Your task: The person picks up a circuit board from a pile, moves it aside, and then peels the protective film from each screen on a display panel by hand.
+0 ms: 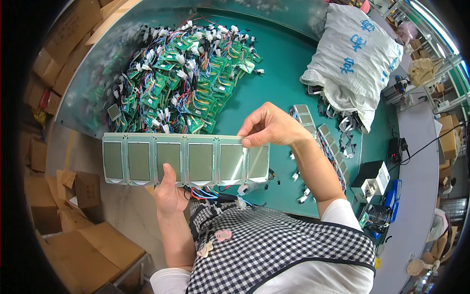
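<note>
A long green circuit board panel (199, 160) with several grey LCD screens in a row is held up in front of me, its screens facing up at me. My left hand (170, 193) grips its lower edge, with the thumb on the front and the other fingers hidden behind. At the upper edge, toward the right end, my right hand (268, 126) pinches the panel between thumb and fingers. Coloured wires (208, 194) with white connectors hang below the panel by my left hand. Behind it lies a large heap of small green circuit boards (196, 83) with wires and white plugs.
On the green table (274, 73), more screen panels (333, 144) lie right of my right forearm. A white woven sack (350, 59) stands at the far right, dark plastic frames (346, 132) beside it. A white box-like device (370, 181) sits near the right edge. Cardboard boxes (93, 250) fill the left.
</note>
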`<state>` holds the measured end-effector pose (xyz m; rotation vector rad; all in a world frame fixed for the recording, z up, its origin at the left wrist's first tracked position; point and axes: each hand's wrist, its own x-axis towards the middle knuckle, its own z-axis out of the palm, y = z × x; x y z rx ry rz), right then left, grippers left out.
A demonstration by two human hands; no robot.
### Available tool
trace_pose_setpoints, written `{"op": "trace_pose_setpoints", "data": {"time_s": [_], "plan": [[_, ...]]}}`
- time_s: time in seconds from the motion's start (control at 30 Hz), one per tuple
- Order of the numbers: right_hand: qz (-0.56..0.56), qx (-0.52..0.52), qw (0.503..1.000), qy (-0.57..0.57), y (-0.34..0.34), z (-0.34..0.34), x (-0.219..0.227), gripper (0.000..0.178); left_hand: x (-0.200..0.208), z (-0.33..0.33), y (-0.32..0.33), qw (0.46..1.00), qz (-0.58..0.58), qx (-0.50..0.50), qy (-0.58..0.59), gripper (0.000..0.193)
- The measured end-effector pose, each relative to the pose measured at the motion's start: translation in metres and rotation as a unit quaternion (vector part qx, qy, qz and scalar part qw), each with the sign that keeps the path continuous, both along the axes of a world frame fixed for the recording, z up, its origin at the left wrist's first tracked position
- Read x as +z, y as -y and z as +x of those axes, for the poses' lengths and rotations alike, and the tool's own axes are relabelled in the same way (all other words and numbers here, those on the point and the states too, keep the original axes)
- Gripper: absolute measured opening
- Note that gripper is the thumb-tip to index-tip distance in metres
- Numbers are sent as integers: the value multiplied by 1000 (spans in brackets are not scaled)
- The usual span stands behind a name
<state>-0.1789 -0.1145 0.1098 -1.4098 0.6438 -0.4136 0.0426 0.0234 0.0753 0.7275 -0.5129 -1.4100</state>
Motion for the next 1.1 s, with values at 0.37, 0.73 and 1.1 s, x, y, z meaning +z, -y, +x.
{"op": "trace_pose_setpoints", "data": {"time_s": [0.37,0.73,1.1], "plan": [[-3,1,1000,0,-2,2,2,17,-2,3,-3,1000,0,-2,-15,47],[1,-5,1000,0,-7,9,2,18,0,-3,-11,999,12,44,8,49],[20,3,1000,1,-2,2,5,19,0,3,-7,998,-31,-47,-18,43]]}}
